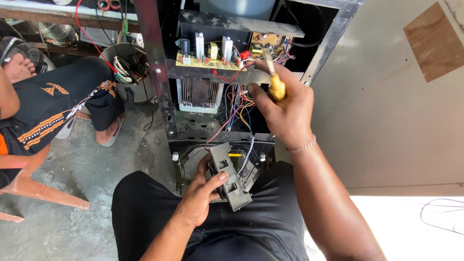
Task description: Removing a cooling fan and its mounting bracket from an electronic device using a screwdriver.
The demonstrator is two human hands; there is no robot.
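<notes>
My left hand [200,193] grips a black plastic part [228,176] that rests on my lap, thumb pressed on its top. My right hand [285,104] is raised over the open back of a metal appliance frame [154,72] and holds a yellow-handled screwdriver [275,84], its shaft pointing up toward the circuit boards. A yellow circuit board [210,60] with capacitors and heat sinks sits on a shelf just left of that hand. Red, blue and yellow wires [237,104] hang below it. A finned white block [199,94] sits under the board.
Another person in black shorts with orange stripes [53,108] sits at left on a red plastic stool [34,188], feet on the grey concrete floor. A metal bucket [128,67] with cables stands behind. A pale panel [386,111] lies at right.
</notes>
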